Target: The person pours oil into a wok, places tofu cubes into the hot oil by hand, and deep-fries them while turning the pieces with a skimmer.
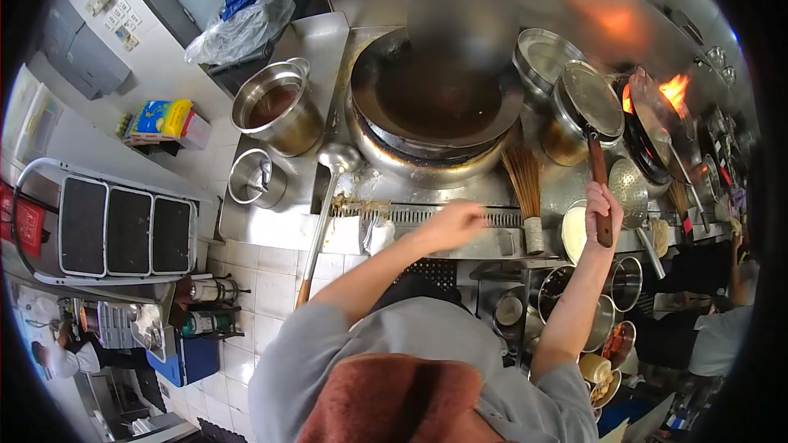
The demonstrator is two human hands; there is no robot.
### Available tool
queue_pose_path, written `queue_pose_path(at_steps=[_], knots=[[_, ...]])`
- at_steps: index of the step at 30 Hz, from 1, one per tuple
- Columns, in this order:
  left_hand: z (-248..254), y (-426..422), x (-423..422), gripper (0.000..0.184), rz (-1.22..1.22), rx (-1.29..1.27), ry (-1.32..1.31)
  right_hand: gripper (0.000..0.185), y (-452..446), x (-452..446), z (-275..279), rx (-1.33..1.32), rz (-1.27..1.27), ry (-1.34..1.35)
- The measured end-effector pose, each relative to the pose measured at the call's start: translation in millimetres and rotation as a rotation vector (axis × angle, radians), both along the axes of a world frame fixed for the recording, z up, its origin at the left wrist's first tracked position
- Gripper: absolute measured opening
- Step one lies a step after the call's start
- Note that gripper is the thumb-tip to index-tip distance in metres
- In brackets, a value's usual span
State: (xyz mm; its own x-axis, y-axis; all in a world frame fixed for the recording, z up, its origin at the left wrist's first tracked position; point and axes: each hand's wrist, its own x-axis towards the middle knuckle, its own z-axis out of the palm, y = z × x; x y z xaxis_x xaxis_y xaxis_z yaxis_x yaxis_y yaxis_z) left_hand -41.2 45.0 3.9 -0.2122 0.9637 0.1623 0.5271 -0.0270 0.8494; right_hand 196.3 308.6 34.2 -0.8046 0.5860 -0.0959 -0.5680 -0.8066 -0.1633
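Head view: our right hand [599,203] is wrapped around the wooden handle [600,166] of a round strainer [593,98], its grip near the end closest to us. The strainer's disc lies over the mouth of a steel pot [561,141], to the right of the large wok [365,92]; we cannot tell whether it touches the pot's rim. Our left hand [461,221] hangs in front of the wok, its fingers curled and slightly blurred; we see nothing in it, but we cannot tell how tightly it is clenched.

Dark liquid lies in the wok, and a grey blur hides part of its far side. Between our hands, a bristle brush [523,184] stands bristles away from us at the front of the steel worktop [484,242]. Just beside our right hand, on its right, is a perforated skimmer [628,193], and a pale bowl [572,234] shows partly behind our wrist.

Off to our left, a long-handled ladle [339,158] slants toward us across the worktop's edge, near a tall pot [302,127] and a smaller pot [278,185]. Farther right, flames [675,93] rise beside a second wok [652,119], and a co-worker [718,344] in a light top stands at the far right edge.
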Motion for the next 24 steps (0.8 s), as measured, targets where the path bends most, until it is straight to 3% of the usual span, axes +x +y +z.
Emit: queue_pose_path(at_steps=[2, 5, 6, 8, 9, 11, 12, 15, 20, 22, 23, 24], knots=[[-48, -54, -22, 0.011, 0.514, 0.150, 0.238, 0.023, 9, 0, -1, 0.067, 0.012, 0.028], [-55, -120, -33, 0.044, 0.830, -0.028, 0.587, 0.032, -10, -11, 26, 0.190, -0.006, -0.022], [-67, -128, -32, 0.044, 0.822, -0.029, 0.592, 0.037, -11, -14, 30, 0.205, 0.028, 0.040], [-85, -139, -29, 0.073, 0.845, -0.288, 0.461, 0.048, -17, -28, 44, 0.297, 0.104, 0.080], [-92, -138, -28, 0.073, 0.834, -0.286, 0.469, 0.048, -25, -32, 51, 0.295, 0.091, 0.084], [-99, -131, -25, 0.086, 0.818, -0.443, 0.237, 0.048, -39, -42, 64, 0.331, 0.169, 0.049], [-105, -131, -27, 0.089, 0.825, -0.477, 0.282, 0.051, -45, -44, 66, 0.319, 0.218, 0.041], [-120, -136, -34, 0.084, 0.856, -0.466, 0.278, 0.047, -63, -58, 74, 0.268, 0.355, 0.033], [-123, -131, -51, 0.066, 0.652, -0.575, 0.302, 0.024, -74, -95, 50, 0.138, 0.488, -0.090], [-129, -137, -58, 0.058, 0.611, -0.255, -0.569, 0.019, -81, -108, 34, 0.101, 0.525, -0.077], [-115, -133, -57, 0.058, 0.578, -0.260, -0.566, 0.017, -85, -115, 32, 0.087, 0.539, -0.084], [-100, -137, -53, 0.057, 0.587, -0.165, -0.897, 0.017, -92, -118, 33, 0.064, 0.498, -0.122]])
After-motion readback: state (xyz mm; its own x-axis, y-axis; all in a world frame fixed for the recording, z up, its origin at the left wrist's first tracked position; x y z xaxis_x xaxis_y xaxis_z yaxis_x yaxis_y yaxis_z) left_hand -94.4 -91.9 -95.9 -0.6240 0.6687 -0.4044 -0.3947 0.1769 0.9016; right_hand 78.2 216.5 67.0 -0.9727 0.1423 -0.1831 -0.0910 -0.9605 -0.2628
